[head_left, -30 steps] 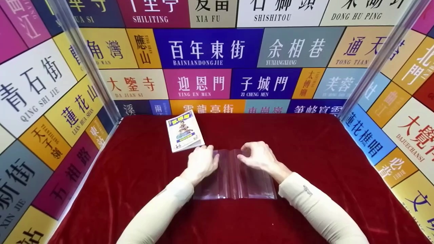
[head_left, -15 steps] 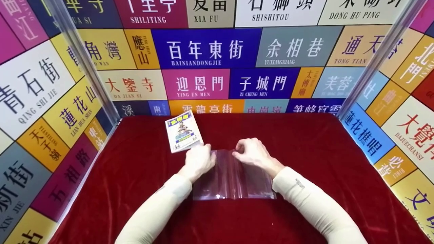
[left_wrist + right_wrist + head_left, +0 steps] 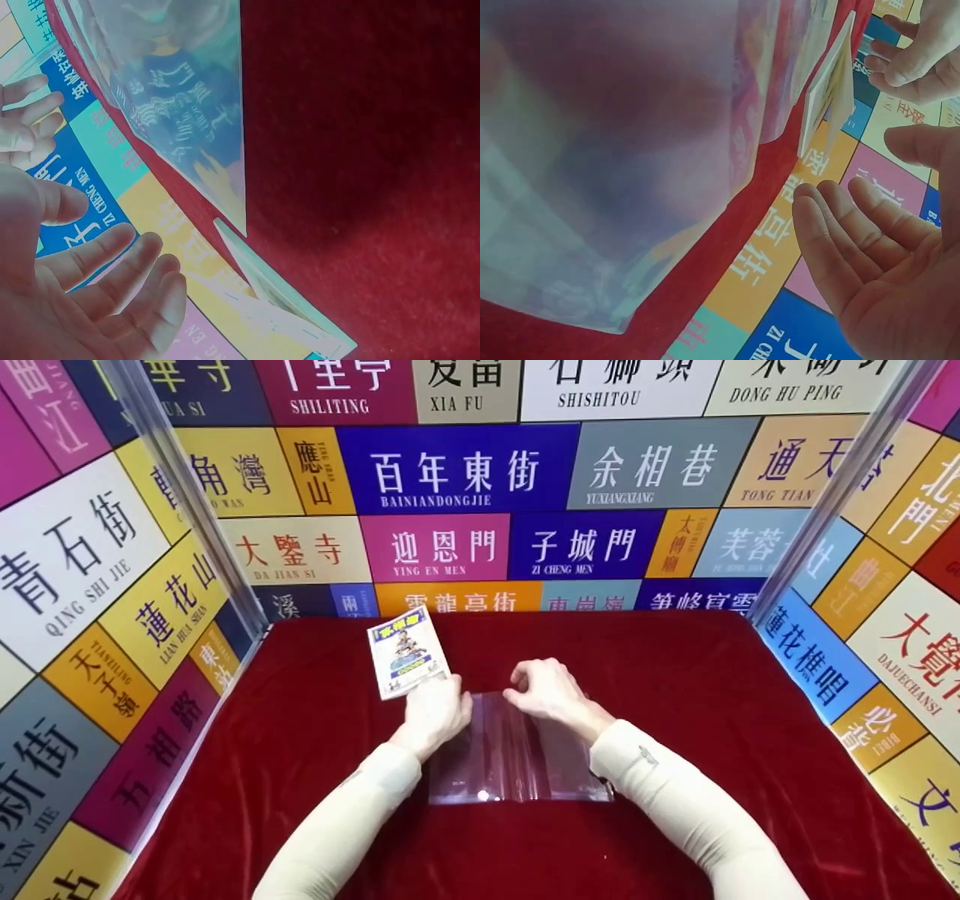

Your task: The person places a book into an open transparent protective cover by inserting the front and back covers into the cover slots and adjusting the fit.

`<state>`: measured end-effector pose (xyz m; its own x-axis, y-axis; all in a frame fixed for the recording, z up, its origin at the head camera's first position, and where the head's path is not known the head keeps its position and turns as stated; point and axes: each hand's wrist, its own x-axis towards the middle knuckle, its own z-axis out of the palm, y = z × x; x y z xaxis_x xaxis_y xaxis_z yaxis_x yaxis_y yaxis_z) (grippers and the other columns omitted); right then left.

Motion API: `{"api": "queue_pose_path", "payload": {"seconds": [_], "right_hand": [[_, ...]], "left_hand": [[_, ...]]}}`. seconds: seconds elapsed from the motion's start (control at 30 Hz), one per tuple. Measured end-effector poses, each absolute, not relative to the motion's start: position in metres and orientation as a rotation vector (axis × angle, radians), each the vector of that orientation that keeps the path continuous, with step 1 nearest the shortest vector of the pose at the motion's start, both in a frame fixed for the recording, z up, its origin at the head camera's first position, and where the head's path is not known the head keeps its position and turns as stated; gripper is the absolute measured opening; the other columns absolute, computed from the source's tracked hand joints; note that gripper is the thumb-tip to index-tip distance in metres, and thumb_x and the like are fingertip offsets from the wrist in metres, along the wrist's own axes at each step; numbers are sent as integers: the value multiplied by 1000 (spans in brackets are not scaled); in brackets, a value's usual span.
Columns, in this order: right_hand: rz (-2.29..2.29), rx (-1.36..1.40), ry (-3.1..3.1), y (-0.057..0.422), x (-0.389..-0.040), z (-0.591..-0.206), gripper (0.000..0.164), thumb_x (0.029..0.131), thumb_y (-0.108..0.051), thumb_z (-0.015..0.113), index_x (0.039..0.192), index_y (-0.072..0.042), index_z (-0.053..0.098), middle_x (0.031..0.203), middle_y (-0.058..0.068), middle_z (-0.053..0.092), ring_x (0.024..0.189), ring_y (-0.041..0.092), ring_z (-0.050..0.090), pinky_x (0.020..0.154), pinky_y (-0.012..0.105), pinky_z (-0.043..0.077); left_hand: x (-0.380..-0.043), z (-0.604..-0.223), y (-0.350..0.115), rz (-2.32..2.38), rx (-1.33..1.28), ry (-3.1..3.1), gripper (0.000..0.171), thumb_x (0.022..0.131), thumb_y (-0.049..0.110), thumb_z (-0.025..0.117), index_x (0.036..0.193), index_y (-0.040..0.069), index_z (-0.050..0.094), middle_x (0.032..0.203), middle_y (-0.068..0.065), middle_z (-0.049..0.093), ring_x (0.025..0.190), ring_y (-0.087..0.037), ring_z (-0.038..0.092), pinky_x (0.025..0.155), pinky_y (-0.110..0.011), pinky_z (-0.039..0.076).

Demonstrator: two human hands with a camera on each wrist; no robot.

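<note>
A clear plastic book cover [image 3: 491,765] lies spread flat with its fold running down the middle. My left hand [image 3: 433,714] is over its far left corner, close to the lower edge of a small white booklet [image 3: 406,654] with a coloured drawing. Over the cover's far edge is my right hand [image 3: 549,690]. In the left wrist view, the fingers of my left hand [image 3: 112,292] are loosely bent and hold nothing. The right wrist view has my right hand [image 3: 877,255] with relaxed, spread fingers beside the glossy cover [image 3: 615,165], nothing between them.
Dark red cloth [image 3: 480,855] covers the table. Printed panels [image 3: 465,465] with place names stand behind it and along both sides. Metal posts [image 3: 825,510] rise at the back corners.
My right hand has moved left and a little farther away along the cover's far edge. My left hand has shifted slightly left, toward the booklet. Cover and booklet stay in place.
</note>
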<state>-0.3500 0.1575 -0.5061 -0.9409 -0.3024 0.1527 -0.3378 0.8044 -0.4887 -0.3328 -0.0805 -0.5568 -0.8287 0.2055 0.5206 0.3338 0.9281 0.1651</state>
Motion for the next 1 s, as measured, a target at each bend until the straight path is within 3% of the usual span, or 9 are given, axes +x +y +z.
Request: {"api": "queue_pose_path", "payload": {"seconds": [0.47, 0.73, 1.0], "right_hand": [[758, 455, -2941, 134, -365, -509, 35, 94, -40, 82, 114, -11, 83, 110, 7, 86, 102, 31, 80, 90, 50, 67], [750, 369, -2952, 122, -376, -516, 39, 94, -41, 80, 117, -10, 83, 116, 12, 85, 107, 35, 79, 93, 52, 66], [821, 379, -2955, 108, -383, -517, 40, 94, -39, 80, 120, -8, 83, 119, 12, 85, 110, 37, 81, 96, 52, 66]], "left_hand": [[-328, -532, -92, -285, -322, -2680, 29, 102, 29, 74, 106, 0, 77, 101, -21, 81, 93, -45, 78, 80, -58, 66], [-332, -532, -97, -319, -260, -2702, 32, 101, 29, 74, 113, -1, 74, 105, -25, 79, 95, -47, 77, 80, -62, 65], [-336, -537, -99, -315, -259, -2632, 26, 98, 24, 76, 105, 0, 73, 93, -26, 78, 84, -47, 76, 71, -61, 64]]}}
